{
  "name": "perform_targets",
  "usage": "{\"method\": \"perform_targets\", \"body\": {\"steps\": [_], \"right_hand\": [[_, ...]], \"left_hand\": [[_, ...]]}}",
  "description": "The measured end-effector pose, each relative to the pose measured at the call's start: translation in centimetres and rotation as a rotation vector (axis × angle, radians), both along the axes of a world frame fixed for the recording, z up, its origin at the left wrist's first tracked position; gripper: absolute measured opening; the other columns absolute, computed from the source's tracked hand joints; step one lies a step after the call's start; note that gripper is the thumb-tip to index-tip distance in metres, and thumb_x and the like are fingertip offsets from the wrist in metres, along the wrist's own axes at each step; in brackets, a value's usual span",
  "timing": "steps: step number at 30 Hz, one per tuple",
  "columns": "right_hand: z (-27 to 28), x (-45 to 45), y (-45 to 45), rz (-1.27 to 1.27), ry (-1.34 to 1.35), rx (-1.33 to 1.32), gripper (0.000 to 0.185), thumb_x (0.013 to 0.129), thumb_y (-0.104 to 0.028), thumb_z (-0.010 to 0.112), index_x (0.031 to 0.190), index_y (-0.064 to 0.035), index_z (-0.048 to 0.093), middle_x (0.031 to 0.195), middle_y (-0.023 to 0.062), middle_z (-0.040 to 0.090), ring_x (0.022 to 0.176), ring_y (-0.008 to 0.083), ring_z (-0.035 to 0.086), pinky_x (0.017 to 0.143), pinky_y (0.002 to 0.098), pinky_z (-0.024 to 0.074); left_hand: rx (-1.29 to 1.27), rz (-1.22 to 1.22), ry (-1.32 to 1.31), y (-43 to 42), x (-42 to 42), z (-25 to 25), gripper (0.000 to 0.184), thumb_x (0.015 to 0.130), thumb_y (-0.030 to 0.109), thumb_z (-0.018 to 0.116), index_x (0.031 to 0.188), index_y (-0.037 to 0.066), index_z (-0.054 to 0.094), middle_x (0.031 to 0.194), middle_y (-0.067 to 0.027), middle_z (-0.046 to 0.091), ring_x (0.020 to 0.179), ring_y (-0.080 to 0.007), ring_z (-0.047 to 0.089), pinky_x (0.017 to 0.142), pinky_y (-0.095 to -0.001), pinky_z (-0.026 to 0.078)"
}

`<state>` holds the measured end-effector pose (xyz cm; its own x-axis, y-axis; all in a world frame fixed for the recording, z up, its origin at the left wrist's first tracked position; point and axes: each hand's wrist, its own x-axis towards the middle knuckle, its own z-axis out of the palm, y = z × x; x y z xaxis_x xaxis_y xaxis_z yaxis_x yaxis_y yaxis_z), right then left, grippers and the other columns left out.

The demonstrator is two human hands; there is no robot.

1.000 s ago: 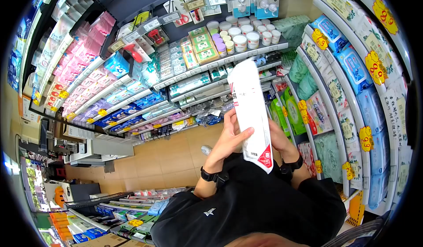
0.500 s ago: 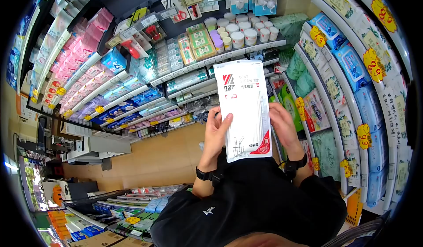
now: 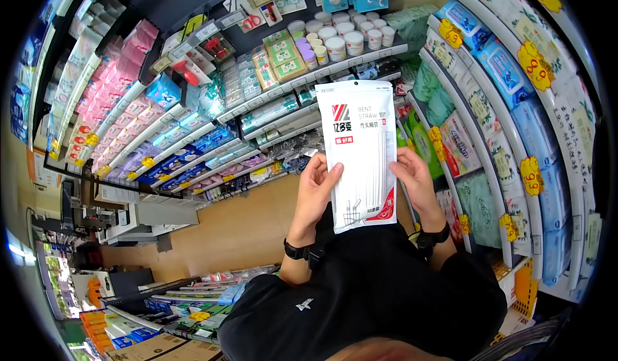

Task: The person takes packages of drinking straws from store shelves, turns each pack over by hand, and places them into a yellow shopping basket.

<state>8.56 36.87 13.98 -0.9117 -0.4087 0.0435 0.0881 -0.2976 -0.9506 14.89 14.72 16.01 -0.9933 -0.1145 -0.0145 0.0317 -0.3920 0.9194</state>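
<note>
A white packet of bent straws (image 3: pixel 359 161), with red and black print on its front, is held upright between my two hands. My left hand (image 3: pixel 316 187) grips its left edge, the thumb lying on the front and the fingers curled behind. On the opposite edge, my right hand (image 3: pixel 415 179) pinches the packet with its thumb on the front; its other fingers are partly hidden behind. White straws show through the right part of the packet.
Ahead, a shelf holds white tubs (image 3: pixel 335 47) and small boxed goods (image 3: pixel 281 50). Pink packs (image 3: pixel 122 77) fill the left shelves. Close on my right, curved shelves carry blue wipes packs (image 3: pixel 505 71) and yellow price tags (image 3: pixel 532 175). Brown floor (image 3: pixel 241 229) lies to the left.
The view has shifted slightly, and the surrounding shelves appear moved. My right thumb now rests on the packet's front edge. The packet faces me more squarely, with less glare on its print.
</note>
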Motion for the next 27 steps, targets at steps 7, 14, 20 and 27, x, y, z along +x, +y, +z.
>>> {"method": "perform_targets", "body": {"steps": [7, 14, 20, 27], "right_hand": [[0.5, 4.2, 3.0, -0.213, 0.055, -0.015, 0.018, 0.097, -0.001, 0.056, 0.114, 0.0045, 0.059, 0.106, 0.0083, 0.067, 0.101, 0.0124, 0.063, 0.092, 0.0264, 0.0464], [0.3, 10.3, 7.5, -0.352, 0.047, -0.033, 0.019, 0.098, -0.002, 0.057, 0.115, 0.0054, 0.058, 0.108, 0.0091, 0.067, 0.101, 0.0122, 0.062, 0.091, 0.0263, 0.0464], [0.0, 16.6, 10.8, -0.499, 0.069, -0.029, 0.017, 0.098, -0.002, 0.056, 0.114, 0.0052, 0.059, 0.107, 0.0091, 0.067, 0.100, 0.0115, 0.062, 0.090, 0.0258, 0.0463], [-0.5, 24.7, 14.5, -0.555, 0.093, -0.015, 0.017, 0.098, -0.001, 0.057, 0.114, 0.0052, 0.057, 0.108, 0.0085, 0.066, 0.100, 0.0107, 0.061, 0.089, 0.0260, 0.0462]], "left_hand": [[-0.112, -0.132, -0.018, 2.7, 1.3, 1.3, 0.012, 0.099, 0.012, 0.064, 0.098, 0.004, 0.055, 0.102, -0.0049, 0.068, 0.094, -0.0069, 0.062, 0.086, -0.0236, 0.048], [-0.162, -0.303, 0.000, 6.6, 3.6, 1.8, 0.013, 0.099, 0.014, 0.064, 0.096, 0.005, 0.055, 0.102, -0.0037, 0.067, 0.095, -0.0062, 0.060, 0.085, -0.0234, 0.047], [-0.209, -0.444, -0.011, 10.0, 7.2, 2.1, 0.013, 0.099, 0.014, 0.065, 0.096, 0.005, 0.055, 0.099, -0.0024, 0.066, 0.093, -0.0061, 0.059, 0.084, -0.0233, 0.046], [-0.198, -0.527, -0.001, 13.8, 12.4, 1.9, 0.013, 0.098, 0.012, 0.065, 0.097, 0.005, 0.054, 0.097, -0.0012, 0.064, 0.091, -0.0059, 0.057, 0.083, -0.0237, 0.045]]}}
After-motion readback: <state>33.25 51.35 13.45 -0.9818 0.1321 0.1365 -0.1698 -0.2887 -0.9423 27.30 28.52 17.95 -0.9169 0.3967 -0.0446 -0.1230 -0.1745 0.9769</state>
